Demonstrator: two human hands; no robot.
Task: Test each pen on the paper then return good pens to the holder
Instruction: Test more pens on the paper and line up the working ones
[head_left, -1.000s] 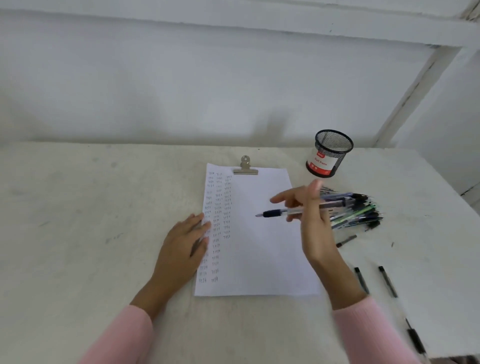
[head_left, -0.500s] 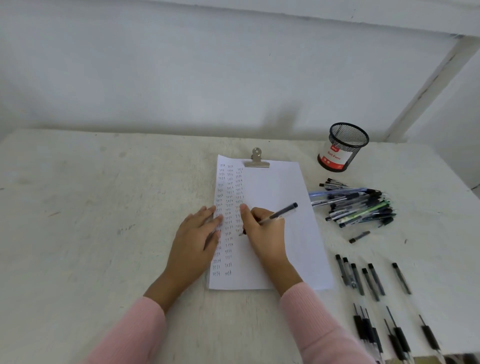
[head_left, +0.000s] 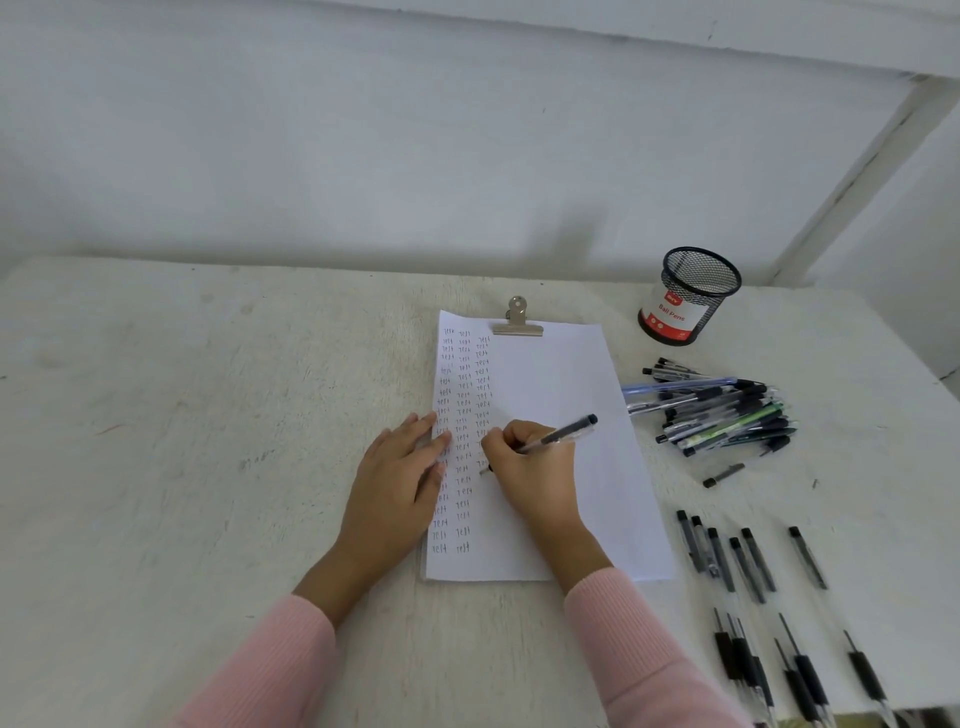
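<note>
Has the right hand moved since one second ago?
Yes. The right hand, holding the pen, went from beside the pen pile leftward across the paper, down to the written columns.

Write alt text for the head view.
A right hand writes with a pen on clipped paper while the left hand presses its left edge. A pile of pens and a black mesh holder sit to the right.
</note>
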